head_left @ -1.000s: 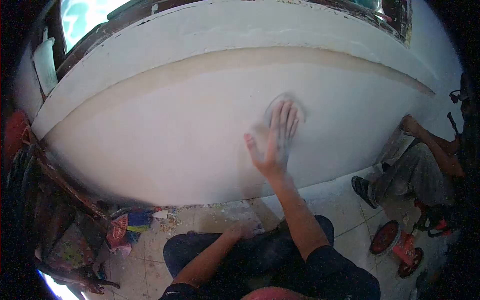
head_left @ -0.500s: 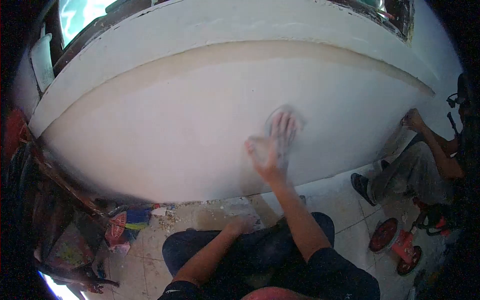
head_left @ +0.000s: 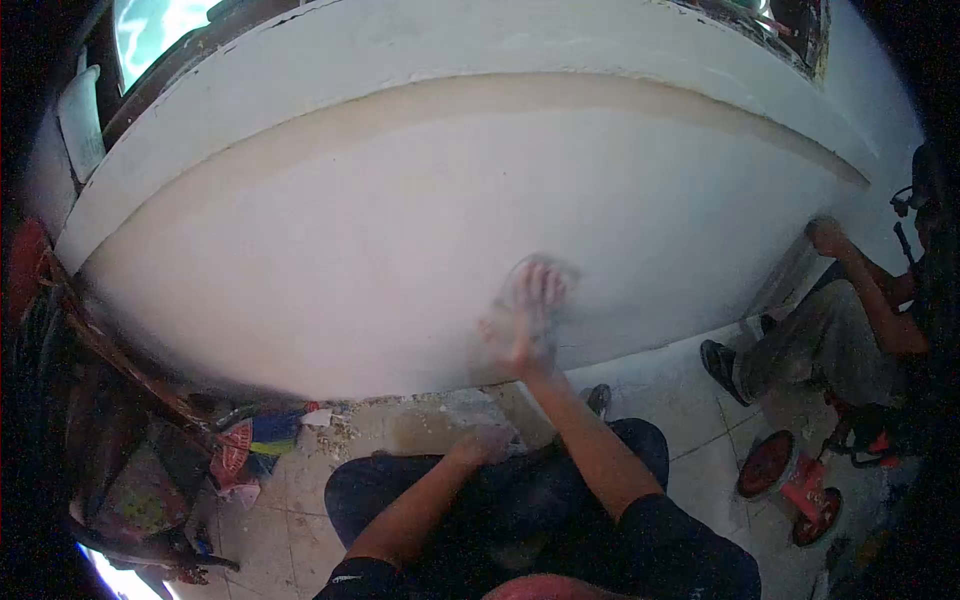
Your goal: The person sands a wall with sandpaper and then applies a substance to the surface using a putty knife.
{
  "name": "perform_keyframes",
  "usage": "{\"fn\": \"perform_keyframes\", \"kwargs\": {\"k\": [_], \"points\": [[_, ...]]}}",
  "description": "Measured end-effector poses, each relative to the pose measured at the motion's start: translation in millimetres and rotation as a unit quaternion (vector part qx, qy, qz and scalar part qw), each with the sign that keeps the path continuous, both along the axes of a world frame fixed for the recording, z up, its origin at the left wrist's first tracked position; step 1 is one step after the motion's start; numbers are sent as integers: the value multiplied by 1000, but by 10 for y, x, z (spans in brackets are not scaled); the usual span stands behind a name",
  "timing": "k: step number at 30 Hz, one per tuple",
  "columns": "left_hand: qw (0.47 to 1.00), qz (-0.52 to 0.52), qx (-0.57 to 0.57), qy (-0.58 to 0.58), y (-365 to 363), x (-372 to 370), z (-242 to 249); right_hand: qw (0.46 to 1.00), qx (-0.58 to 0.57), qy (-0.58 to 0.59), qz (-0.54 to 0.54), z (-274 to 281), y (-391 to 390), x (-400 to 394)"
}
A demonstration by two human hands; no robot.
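Note:
My right hand (head_left: 530, 315) lies against the lower middle of the white wall panel (head_left: 350, 260), fingers pointing up and thumb out to the left. Motion smears it. Around the fingertips shows the edge of a thin greyish sheet (head_left: 569, 273), pressed flat between hand and wall. Low in the view, my left hand (head_left: 487, 444) rests by my bent legs in dark trousers (head_left: 400, 480). Its fingers are blurred, and what they hold, if anything, I cannot tell.
At the right, another person sits with a hand (head_left: 826, 238) at the wall's end. A red wheeled item (head_left: 795, 490) stands on the tiled floor (head_left: 690, 470) near that person. Dusty debris and coloured packaging (head_left: 250, 445) lie at the wall's foot, left. A ledge (head_left: 500, 40) runs above.
My right hand has slid down and slightly left along the wall, the thin sheet under it. My left hand stays by my legs. The other person's hand stays near the wall's end.

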State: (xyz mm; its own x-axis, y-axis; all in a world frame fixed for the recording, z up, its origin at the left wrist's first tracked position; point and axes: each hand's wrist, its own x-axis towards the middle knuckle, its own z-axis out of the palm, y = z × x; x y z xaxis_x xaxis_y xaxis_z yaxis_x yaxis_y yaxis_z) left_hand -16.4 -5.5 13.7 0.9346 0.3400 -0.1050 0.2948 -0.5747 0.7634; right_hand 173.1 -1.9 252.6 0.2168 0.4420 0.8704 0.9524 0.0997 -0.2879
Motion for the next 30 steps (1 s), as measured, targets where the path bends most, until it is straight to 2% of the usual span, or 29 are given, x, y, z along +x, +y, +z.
{"fn": "perform_keyframes", "kwargs": {"k": [1, 2, 3, 4, 7, 8, 10, 14, 17, 18, 19, 20, 22, 23, 24, 25, 26, 27, 28, 29, 30], "points": [[992, 13, -77, -95, 90, -42, -579, 999, -37, -4, 18, -160, -2, -70], [993, 12, -77, -91, 20, 11, -537, 997, -71, -4, 38, -234, 4, -139], [994, -37, 56, 90, -26, 166, -405, 997, -65, -1, 40, -142, 46, -152], [943, -81, 185, 264, -23, 271, -225, 998, -47, -13, 34, 49, 79, -109], [943, -52, 157, 290, -149, 226, 497, 1000, -17, -7, 17, 440, 86, 43], [943, -50, 155, 290, -148, 183, 566, 1000, 4, 12, 4, 497, 91, 75], [974, -70, 128, 171, -110, 48, 664, 1000, -1, 19, 3, 191, 75, 67], [984, -34, 47, 168, -169, 4, 775, 1000, -22, 1, 20, -323, 34, -76], [986, 14, 98, 131, -272, -42, 1017, 1000, -9, -6, -11, 309, 6, -62], [981, -19, 120, 153, -247, -39, 1009, 1000, -12, -5, -8, 472, 40, 30], [973, -53, 143, 176, -221, -43, 1017, 998, 54, 8, -22, 633, 70, 190], [973, -51, 143, 177, -230, -62, 1106, 992, 121, 21, -36, 714, 79, 305], [978, -29, 137, 153, -256, -105, 1349, 990, 117, 64, -47, 576, 45, 388], [978, -27, 142, 151, -187, -110, 1070, 987, 111, 103, -59, 457, 34, 412], [988, -18, 114, 101, -96, -119, 552, 986, 116, 100, -59, 299, 16, 354], [995, -10, 82, 50, -39, -87, 275, 995, 76, 48, -38, 104, -3, 235], [995, -12, 82, 47, -60, -10, 448, 999, 32, -3, -18, 8, 1, 140], [993, 8, 16, 114, -132, 71, 795, 999, 30, -3, -21, 18, 13, 33], [981, 28, -50, 183, -197, 125, 981, 1000, -18, 0, 1, 51, 16, -113], [981, 27, -51, 185, -188, 191, 718, 998, -66, 2, 24, 93, -4, -201], [982, -25, 53, 179, -134, 258, 277, 997, -67, 5, 25, 157, -11, -182]]}}
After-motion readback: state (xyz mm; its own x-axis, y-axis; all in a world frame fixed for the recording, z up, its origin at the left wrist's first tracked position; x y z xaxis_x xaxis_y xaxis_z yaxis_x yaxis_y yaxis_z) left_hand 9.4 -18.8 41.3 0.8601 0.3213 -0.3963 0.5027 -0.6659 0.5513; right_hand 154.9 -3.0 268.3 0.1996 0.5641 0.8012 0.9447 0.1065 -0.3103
